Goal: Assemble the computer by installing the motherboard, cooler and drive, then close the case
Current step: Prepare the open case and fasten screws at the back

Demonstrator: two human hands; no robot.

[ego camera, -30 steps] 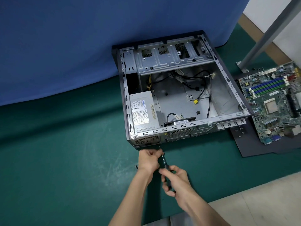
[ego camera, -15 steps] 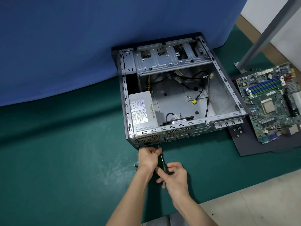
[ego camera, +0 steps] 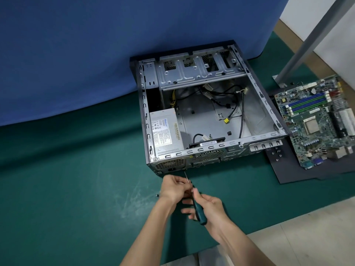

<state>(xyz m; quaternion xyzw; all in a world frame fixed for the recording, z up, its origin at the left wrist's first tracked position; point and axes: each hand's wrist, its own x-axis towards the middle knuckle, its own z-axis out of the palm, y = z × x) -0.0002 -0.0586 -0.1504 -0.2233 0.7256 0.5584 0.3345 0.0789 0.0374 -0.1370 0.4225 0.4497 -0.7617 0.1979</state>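
Pinching the screwdriver (ego camera: 200, 215) shaft, left hand (ego camera: 173, 188); right hand (ego camera: 211, 210) grips its handle.

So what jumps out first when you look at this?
The open computer case in the middle of the green mat, bare but for a power supply and loose cables. To its right the motherboard lies outside on a dark panel. In front, the left hand and right hand hold a green-handled screwdriver towards its near face.

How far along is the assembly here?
Early. Done: only the power supply sits in the open case. In hand: right hand grips a screwdriver, left hand pinches its shaft by the case's rear. Left: motherboard lies outside on the panel; cooler, drive, closing.
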